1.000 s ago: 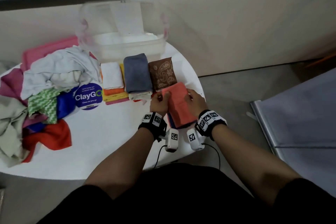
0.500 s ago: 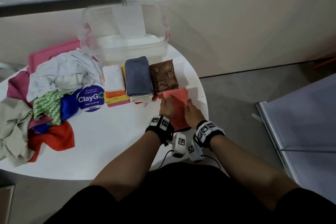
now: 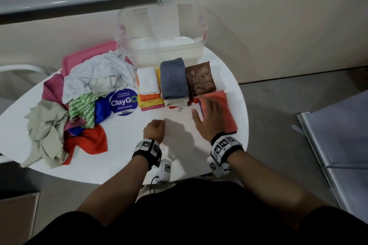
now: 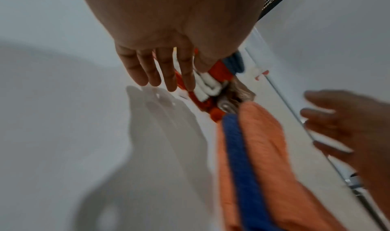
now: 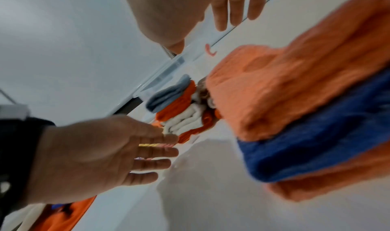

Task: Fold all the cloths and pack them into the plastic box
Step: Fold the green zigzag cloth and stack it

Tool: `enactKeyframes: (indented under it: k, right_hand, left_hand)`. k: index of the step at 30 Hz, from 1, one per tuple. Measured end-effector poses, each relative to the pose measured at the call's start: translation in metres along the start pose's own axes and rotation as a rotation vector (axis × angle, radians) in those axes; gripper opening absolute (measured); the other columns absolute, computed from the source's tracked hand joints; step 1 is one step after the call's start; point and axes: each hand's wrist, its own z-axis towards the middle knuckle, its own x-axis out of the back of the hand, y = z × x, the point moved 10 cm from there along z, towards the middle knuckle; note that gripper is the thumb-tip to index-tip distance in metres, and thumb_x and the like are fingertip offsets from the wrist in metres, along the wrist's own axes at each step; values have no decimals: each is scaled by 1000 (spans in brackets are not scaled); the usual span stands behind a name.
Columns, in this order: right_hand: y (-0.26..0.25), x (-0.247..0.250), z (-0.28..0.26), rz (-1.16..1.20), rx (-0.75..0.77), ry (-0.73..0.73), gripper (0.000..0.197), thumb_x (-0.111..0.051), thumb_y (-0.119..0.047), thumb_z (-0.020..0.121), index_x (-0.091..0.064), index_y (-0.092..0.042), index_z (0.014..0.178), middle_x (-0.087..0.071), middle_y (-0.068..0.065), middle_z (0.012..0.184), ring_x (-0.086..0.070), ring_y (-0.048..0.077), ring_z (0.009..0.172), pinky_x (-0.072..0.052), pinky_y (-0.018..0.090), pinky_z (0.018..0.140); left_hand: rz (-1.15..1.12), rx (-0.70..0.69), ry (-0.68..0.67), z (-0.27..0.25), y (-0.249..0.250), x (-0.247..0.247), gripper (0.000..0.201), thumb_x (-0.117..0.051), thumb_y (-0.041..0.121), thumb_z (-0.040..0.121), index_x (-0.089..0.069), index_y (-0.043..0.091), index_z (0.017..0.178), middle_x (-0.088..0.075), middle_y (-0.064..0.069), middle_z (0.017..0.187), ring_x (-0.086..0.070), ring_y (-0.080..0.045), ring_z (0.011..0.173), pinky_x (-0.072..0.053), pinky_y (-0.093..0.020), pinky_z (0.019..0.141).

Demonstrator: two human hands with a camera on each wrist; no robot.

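On the white worktop [image 3: 123, 141], the clear plastic box [image 3: 163, 53] stands behind my folded stacks. My right hand [image 3: 209, 119] lies spread over the folded coral cloth [image 3: 227, 111], perhaps just touching. My left hand [image 3: 154, 129] hovers beside it, fingers straight, holding nothing.

Even overhead light, soft hand shadows on white counter [image 3: 59, 157]. Head view sharp, slight edge bending. Both wrist views motion-blurred, wide-angle stretched, near cloth out of focus.

The round white desk [image 3: 123, 131] carries a clear plastic box [image 3: 165, 53], folded cloths [image 3: 173, 79], a loose cloth pile [image 3: 65, 109] and a pink lid [image 3: 87, 55].
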Motion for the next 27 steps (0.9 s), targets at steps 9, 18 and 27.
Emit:
enactKeyframes:
  k: [9,18,27]
  right_hand:
    - [-51,-158,-65,-221,-112,-749,49,-65,-36,86,-51,-23,132,-45,5,133,-38,26,126,-41,38,102]
    - [-111,-212,-60,-460,-119,-747,56,-67,-26,83,-47,-26,136,-36,7,140,-35,28,129,-40,37,103]
    - [-154,-242,-75,-368,-296,-712,68,-71,-35,82,-42,-26,142,-37,8,144,-36,27,133,-39,39,106]
  left_hand:
    - [342,18,314,0,-117,169,15,-59,27,85,-70,26,95,-64,-8,111,-52,-35,108,-40,-43,91]
    - [255,-177,509,42,-128,289,58,-73,36,75,-53,16,126,-53,-13,121,-47,-36,114,-38,-48,94]
    - [263,-345,381,81,-105,315,22,-59,29,85,-65,18,103,-66,-8,104,-53,-33,103,-37,-42,90]
